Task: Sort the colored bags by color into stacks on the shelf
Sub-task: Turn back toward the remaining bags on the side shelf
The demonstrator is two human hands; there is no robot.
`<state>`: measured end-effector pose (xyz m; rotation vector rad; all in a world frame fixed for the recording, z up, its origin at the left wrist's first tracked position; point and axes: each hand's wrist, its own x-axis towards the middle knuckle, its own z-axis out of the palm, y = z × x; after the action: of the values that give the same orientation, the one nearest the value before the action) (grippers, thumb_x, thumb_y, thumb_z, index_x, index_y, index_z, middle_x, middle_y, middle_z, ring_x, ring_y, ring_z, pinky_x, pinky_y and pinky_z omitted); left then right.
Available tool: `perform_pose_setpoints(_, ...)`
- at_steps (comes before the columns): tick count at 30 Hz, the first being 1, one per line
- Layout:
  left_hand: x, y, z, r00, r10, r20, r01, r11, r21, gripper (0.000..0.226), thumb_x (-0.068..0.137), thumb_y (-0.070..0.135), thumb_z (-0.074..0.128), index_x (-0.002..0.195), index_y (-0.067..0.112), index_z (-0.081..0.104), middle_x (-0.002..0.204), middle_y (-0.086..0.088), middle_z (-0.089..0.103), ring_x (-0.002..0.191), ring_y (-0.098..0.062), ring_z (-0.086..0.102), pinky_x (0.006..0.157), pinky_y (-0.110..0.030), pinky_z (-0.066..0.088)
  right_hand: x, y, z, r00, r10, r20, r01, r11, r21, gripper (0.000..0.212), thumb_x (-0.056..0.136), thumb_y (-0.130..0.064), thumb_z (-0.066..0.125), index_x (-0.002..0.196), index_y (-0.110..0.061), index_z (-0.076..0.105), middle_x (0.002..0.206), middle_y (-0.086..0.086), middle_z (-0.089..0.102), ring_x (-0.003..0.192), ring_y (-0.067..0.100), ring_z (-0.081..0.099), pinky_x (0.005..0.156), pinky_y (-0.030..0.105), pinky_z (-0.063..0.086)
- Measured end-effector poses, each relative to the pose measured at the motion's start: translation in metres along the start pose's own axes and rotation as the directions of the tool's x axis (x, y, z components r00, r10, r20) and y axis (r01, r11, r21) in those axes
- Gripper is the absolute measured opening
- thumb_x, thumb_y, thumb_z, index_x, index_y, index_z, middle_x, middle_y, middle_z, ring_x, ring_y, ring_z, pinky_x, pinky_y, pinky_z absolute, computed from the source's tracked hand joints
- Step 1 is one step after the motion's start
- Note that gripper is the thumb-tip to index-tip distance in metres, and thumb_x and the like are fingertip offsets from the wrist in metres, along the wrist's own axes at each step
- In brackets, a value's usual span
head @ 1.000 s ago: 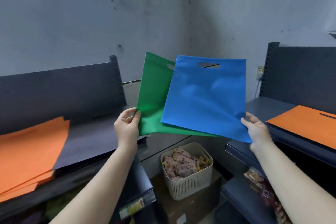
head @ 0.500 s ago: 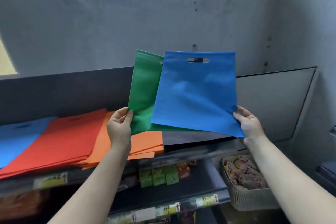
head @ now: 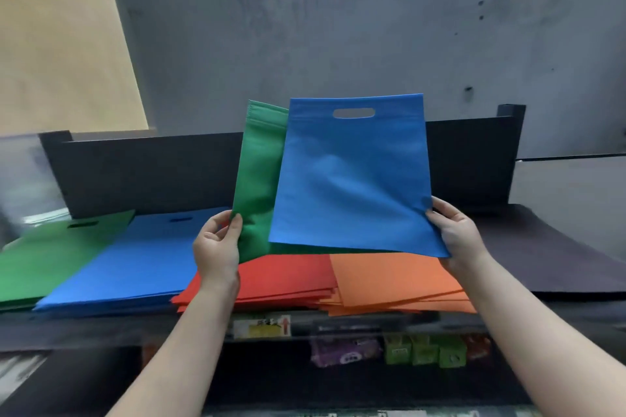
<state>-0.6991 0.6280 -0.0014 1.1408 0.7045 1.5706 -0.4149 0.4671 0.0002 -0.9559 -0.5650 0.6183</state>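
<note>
Green stack (head: 50, 257), blue stack (head: 135, 261), red stack (head: 281, 281), orange stack (head: 389, 281) on shelf (head: 542, 257)

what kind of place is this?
Likely a small shop or its stockroom: dark retail shelving, a price label on the shelf edge, packaged goods beneath the sorted bag stacks.

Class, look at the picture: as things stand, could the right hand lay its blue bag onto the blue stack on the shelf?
Probably not directly. The right hand grips the blue bag on the right, while the blue stack lies far left, beyond the left hand holding the green bag.
</note>
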Motion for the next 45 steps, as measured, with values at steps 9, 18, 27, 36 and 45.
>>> perform_pose_setpoints(9,0.071,0.019,-0.12,0.992,0.045,-0.115,-0.035,0.996,0.086,0.015,0.089,0.012,0.065,0.082,0.025,0.064,0.069,0.005,0.067,0.067,-0.012,0.061,0.074,-0.033,0.049,0.003,0.07,0.128,0.993,0.061,0.103,-0.067,0.996,0.053,0.027,0.095,-0.001,0.047,0.097,-0.017,0.069,0.084,0.0,0.075,0.069,0.015,0.072,0.055,0.024,0.056)
perform_pose_setpoints(18,0.095,0.053,-0.198,0.959,0.112,-0.261,-0.082,0.989,0.122,0.015,0.087,0.01,0.066,0.083,0.025,0.064,0.079,0.0,0.07,0.088,-0.027,0.062,0.092,-0.05,0.048,0.009,0.118,0.222,0.944,0.146,0.296,-0.171,0.983,0.059,0.03,0.093,0.004,0.046,0.098,-0.016,0.069,0.085,-0.001,0.075,0.073,0.015,0.071,0.064,0.026,0.059)
perform_pose_setpoints(27,0.127,0.088,-0.274,0.895,0.257,-0.364,-0.181,0.956,0.231,0.014,0.089,0.012,0.065,0.086,0.025,0.065,0.071,0.013,0.071,0.067,-0.002,0.067,0.065,-0.021,0.053,0.004,0.152,0.31,0.876,0.212,0.433,-0.258,0.965,0.049,0.031,0.093,0.005,0.045,0.101,-0.015,0.067,0.084,-0.002,0.075,0.072,0.012,0.071,0.065,0.024,0.058)
perform_pose_setpoints(36,0.205,0.088,-0.37,0.924,0.187,-0.333,-0.127,0.973,0.192,0.014,0.09,0.008,0.063,0.086,0.022,0.063,0.081,0.004,0.071,0.081,-0.016,0.065,0.073,-0.029,0.053,-0.016,0.2,0.392,0.919,0.187,0.346,-0.243,0.962,0.126,0.029,0.094,0.003,0.045,0.107,-0.013,0.066,0.088,0.001,0.074,0.072,0.017,0.071,0.063,0.028,0.059)
perform_pose_setpoints(45,0.298,0.066,-0.463,0.964,0.052,-0.259,0.017,0.966,0.26,0.016,0.089,0.004,0.062,0.082,0.018,0.062,0.08,0.0,0.065,0.059,0.0,0.063,0.063,-0.019,0.053,-0.039,0.241,0.45,0.96,0.204,0.192,-0.233,0.963,0.139,0.028,0.095,0.0,0.046,0.104,-0.017,0.066,0.081,0.001,0.075,0.067,0.017,0.072,0.054,0.029,0.057)
